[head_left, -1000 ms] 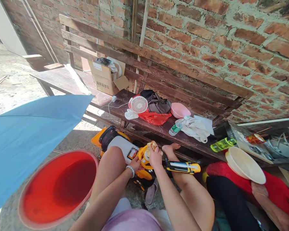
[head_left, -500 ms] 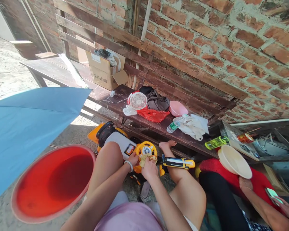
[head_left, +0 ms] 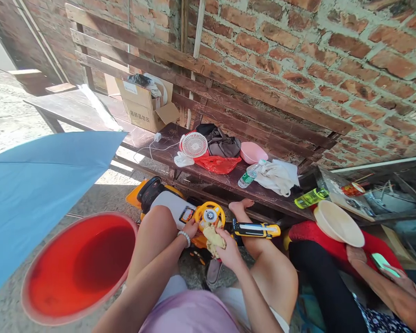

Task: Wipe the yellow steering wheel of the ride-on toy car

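My right hand (head_left: 229, 250) is shut on a limp, pale yellow wad (head_left: 213, 240), soft like food or cloth; I cannot tell which. The wad hangs just below a yellow toy steering wheel (head_left: 210, 215), which is part of a yellow and white ride-on toy car (head_left: 168, 206). My left hand (head_left: 191, 227) rests on the toy beside the wheel and holds nothing that I can see. A white beaded bracelet (head_left: 184, 238) circles my left wrist. A yellow and black toy water gun (head_left: 255, 230) lies to the right of my right hand.
A blue umbrella (head_left: 38, 194) and a red basin (head_left: 79, 268) lie to my left. A dark wooden bench (head_left: 225, 182) holding a small fan, bags and a bottle stands against a brick wall (head_left: 280, 41). At right, a co-worker's hand (head_left: 398, 282) holds a phone.
The pale yellow wad now hangs lower and looser from my right hand, and more of the steering wheel shows. The co-worker's phone hand has come further into view, and the whole scene has shifted slightly.
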`<state>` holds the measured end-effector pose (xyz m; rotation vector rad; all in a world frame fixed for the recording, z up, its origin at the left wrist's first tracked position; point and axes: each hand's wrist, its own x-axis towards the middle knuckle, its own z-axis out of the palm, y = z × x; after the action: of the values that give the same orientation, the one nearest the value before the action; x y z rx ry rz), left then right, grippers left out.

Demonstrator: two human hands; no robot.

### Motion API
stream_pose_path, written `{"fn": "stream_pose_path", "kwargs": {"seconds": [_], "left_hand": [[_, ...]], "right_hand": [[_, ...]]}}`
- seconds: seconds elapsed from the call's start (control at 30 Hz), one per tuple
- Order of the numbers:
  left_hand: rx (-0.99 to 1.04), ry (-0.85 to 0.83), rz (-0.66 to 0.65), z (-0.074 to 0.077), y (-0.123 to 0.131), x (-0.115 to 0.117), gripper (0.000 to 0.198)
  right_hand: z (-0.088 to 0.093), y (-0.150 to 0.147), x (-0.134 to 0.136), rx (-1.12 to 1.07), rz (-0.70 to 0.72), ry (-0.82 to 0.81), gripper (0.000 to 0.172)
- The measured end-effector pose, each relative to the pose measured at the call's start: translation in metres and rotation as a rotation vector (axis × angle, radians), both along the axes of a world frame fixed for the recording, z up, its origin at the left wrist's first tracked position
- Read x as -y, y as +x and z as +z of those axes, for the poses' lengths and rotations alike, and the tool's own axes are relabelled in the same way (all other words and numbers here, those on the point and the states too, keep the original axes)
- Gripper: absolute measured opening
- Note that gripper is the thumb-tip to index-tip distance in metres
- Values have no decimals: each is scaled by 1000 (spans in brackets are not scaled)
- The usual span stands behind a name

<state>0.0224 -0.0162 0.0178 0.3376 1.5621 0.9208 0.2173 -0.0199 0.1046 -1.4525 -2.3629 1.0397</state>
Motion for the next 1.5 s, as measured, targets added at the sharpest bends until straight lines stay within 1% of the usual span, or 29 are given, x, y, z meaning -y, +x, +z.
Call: {"fn": "stream_pose_path", "kwargs": {"seconds": [0.07, 0.13, 0.2, 0.23, 0.3, 0.37, 0.43, 0.47, 0.57, 0.63, 0.7, 0.77, 0.83, 0.9, 0.93, 1.0, 1.03, 1.13, 1.2, 1.23, 1.3, 1.4, 1.43, 1.5], "left_hand": [[34, -54, -10, 0, 1, 0, 28], [57, -92, -7, 1, 2, 0, 29], [53, -99, 1, 3, 2, -1, 32], [48, -99, -1, 3, 2, -1, 34], [41, -103, -11, 4, 1, -1, 36], [38, -116, -20, 4, 1, -1, 38], [36, -125, -16, 3, 0, 0, 38], [35, -124, -14, 2, 0, 0, 37], [45, -122, -23, 2, -1, 0, 35], [55, -129, -34, 4, -2, 0, 34], [52, -134, -40, 5, -3, 0, 32], [43, -133, -46, 6, -3, 0, 30], [44, -128, -54, 5, -3, -1, 28], [48, -126, -54, 4, -2, -1, 28], [47, -124, -50, 3, -2, -1, 28], [44, -114, -43, 2, -2, -2, 29], [43, -108, -39, 2, -1, -2, 29], [48, -104, -28, 5, 0, -2, 29], [46, -111, -19, 8, 0, -2, 30], [45, -115, -20, 10, 0, -1, 31], [41, -119, -35, 13, -1, -1, 31], [31, -121, -62, 15, -3, 1, 31], [26, -117, -69, 14, -3, 1, 31], [8, -111, -75, 13, -4, 1, 33]], "right_hand": [[8, 34, -15, -7, -86, 126, 67], [14, 66, -34, 62, -190, 264, 68], [14, 89, -51, 224, -248, 353, 69], [11, 96, -58, 327, -242, 367, 69], [1, 99, -65, 526, -174, 353, 70], [-12, 92, -65, 660, -110, 339, 76], [-21, 84, -63, 713, -109, 358, 81], [-23, 81, -63, 720, -116, 370, 80], [-22, 86, -69, 709, -101, 381, 69], [-17, 101, -78, 704, -116, 372, 59], [-13, 122, -90, 724, -196, 356, 53], [-11, 143, -100, 754, -260, 343, 53], [-10, 154, -107, 772, -273, 340, 54], [-10, 151, -109, 783, -291, 335, 54], [-9, 144, -107, 789, -315, 331, 53], [-9, 120, -100, 794, -341, 313, 51], [-10, 104, -95, 789, -328, 304, 50], [-11, 59, -77, 740, -220, 285, 47], [-11, 40, -67, 729, -202, 291, 47], [-11, 37, -64, 728, -195, 297, 49], [-9, 42, -62, 718, -151, 314, 54], [-6, 74, -70, 691, -66, 340, 58], [-5, 88, -75, 692, -70, 349, 57], [-4, 114, -87, 713, -148, 366, 54]]}}
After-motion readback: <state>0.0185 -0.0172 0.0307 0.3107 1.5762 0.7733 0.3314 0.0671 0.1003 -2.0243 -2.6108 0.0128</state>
